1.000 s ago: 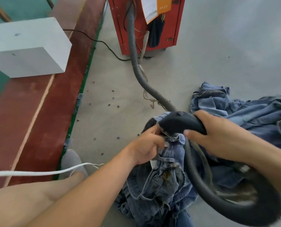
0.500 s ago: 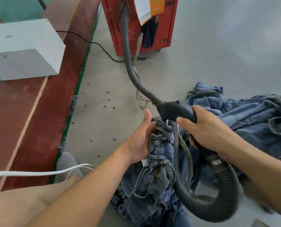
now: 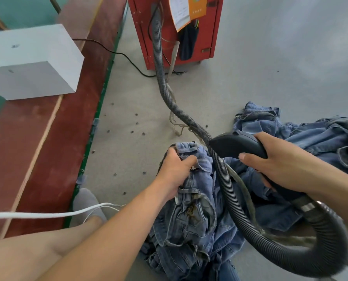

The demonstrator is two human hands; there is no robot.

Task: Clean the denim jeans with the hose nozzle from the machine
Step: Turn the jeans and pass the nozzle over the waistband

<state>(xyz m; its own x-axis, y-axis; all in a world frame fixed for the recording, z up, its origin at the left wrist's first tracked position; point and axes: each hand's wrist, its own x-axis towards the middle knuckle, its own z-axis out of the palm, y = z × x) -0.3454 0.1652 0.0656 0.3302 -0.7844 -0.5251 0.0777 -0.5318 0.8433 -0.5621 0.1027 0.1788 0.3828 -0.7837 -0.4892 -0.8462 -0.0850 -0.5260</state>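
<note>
A pair of blue denim jeans (image 3: pixel 197 224) hangs bunched in front of me, its waistband gripped at the top by my left hand (image 3: pixel 176 172). My right hand (image 3: pixel 280 165) grips the black hose nozzle (image 3: pixel 235 144), whose mouth points left, just right of the waistband and a little above it. A grey ribbed hose (image 3: pixel 224 179) runs from the red machine (image 3: pixel 175 29) across the floor, over the jeans, and loops under my right forearm to the nozzle.
More denim garments (image 3: pixel 303 138) lie piled on the grey floor at right. A white block (image 3: pixel 31 61) sits on a red-brown board (image 3: pixel 47 155) at left. A white cord (image 3: pixel 47 214) crosses my leg, near my grey-socked foot (image 3: pixel 88 201). Small dark bits dot the floor.
My left hand has shifted its hold along the waistband, thumb now folded over the denim. The nozzle has lifted off the waistband and drawn slightly right.
</note>
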